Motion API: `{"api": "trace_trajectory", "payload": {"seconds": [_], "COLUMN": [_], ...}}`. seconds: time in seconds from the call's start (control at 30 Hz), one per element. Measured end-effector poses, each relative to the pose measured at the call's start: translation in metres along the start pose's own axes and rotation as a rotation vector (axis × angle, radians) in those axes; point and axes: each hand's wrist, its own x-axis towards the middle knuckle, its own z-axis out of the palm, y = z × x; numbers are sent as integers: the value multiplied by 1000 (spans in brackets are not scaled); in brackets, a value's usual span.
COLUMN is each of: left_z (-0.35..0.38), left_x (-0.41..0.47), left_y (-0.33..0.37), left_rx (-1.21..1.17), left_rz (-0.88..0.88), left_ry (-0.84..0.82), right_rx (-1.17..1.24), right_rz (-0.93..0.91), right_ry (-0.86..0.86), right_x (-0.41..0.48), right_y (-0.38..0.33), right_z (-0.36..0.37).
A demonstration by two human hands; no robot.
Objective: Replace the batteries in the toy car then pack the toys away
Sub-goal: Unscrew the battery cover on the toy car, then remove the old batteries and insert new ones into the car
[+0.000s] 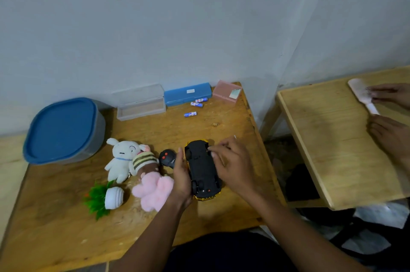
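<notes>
Writing: none legible. Three small blue, white and red cylindrical batteries (196, 104) carried printed labels, too blurred to read. The white sticker on the long blue plastic box (187, 94) could not be read either. There was faint pale lettering on the round black remote control (168, 158) with two red buttons, also unreadable.

The yellow plastic toy car (203, 171) lay upside down on the wooden table (66, 227), black underside up. The left hand (182, 177) gripped the car along its left flank, fingers curled round the side. The right hand (235, 165) sat at the car's right flank, toward its far end. Its fingers were curled, with the tips bunched against the underside. Whether they pinched anything, I could not tell. Something thin and pale poked out above the knuckles, too small to identify.

The batteries lay loose beyond the car, just in front of the blue box and well apart from both hands. The remote was just left of the car, partly hidden behind the left hand. Farther left lay a white plush rabbit (121, 159) and a fluffy pink plush toy (153, 189), touching each other.

Well right of the car, at a second wooden table (321, 149), another person's hands (390, 94) held a pale pink hairbrush (360, 92). They were cut off by the frame edge.
</notes>
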Motion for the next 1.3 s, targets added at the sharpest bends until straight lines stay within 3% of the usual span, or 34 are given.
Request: {"api": "trace_trajectory", "payload": {"seconds": [0.1, 0.3, 0.43, 0.77, 0.83, 0.93, 0.97, 1.13, 1.3], "left_z": [-1, -5, -6, -6, -5, -10, -11, -16, -13], "left_x": [-2, 0, 1, 5, 6, 6, 5, 1, -4], "left_y": [2, 6, 8, 19, 24, 32, 35, 38, 38], "left_rx": [12, 55, 86, 78, 54, -34, -49, -47, -33], "left_rz": [38, 70, 76, 84, 107, 121, 121, 112, 93], "left_ry": [-3, 40, 75, 81, 62, 43, 22, -25, -39], "right_rx": [-103, 6, 26, 447, 542, 626, 607, 307, 124], "right_rz": [-125, -88, -24, 164, 244, 464, 509, 538, 489], "right_ry": [-94, -102, -236, -462, -377, -107, -92, -355, -387], "right_x": [-2, -6, 3, 15, 15, 23, 24, 9, 1], "right_y": [-22, -28, -37, -46, -45, -35, -26, 18, 27], "right_z": [9, 15, 10, -13, -13, -13, -10, 19, 34]}}
